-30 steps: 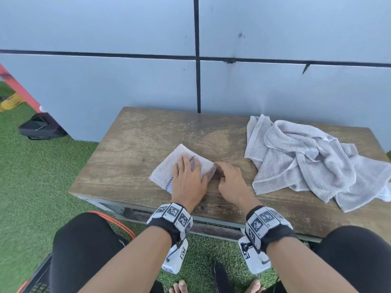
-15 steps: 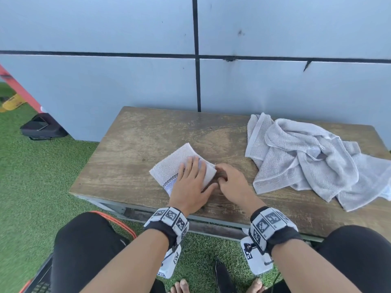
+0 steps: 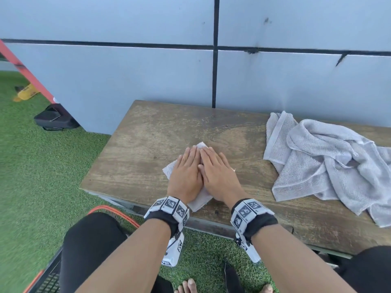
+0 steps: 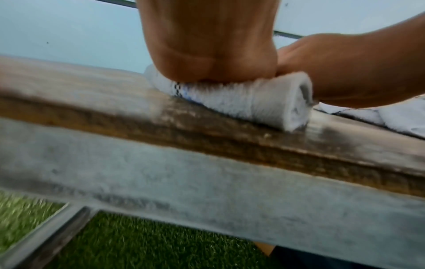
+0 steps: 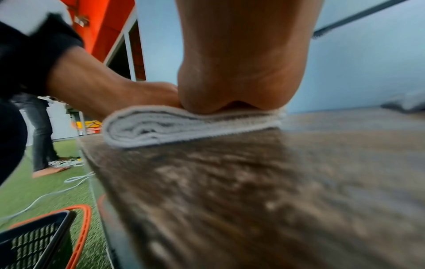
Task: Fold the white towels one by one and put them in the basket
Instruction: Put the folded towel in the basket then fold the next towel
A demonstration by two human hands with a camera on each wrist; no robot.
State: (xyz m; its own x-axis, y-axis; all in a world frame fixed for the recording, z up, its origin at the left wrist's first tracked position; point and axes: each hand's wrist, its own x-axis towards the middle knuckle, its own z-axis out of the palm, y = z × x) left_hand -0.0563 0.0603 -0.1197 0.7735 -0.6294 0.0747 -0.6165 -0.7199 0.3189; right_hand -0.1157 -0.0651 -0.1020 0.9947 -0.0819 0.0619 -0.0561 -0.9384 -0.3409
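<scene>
Nearest you, low at your left knee, the basket [image 5: 39, 242] sits on the grass beside the bench [image 3: 148, 144], its orange rim and dark mesh showing. Just above it, at the near edge of the bench, your left hand [image 3: 186, 176] and right hand [image 3: 218, 174] lie side by side, touching, fingers straight and palms flat on the folded towel [image 3: 198, 203]; neither hand grips it. The wrist views show the towel as a thick stack of several layers squashed under your palms. This looks like the last press of the fold, so the step in hand is likely finishing this towel. Next you would need to curl your fingers under the stack, lift it without letting the layers spring apart, and carry it down to your left. Farther back on your right, the pile of unfolded towels [image 3: 330, 166] waits, well apart from your hands.
</scene>
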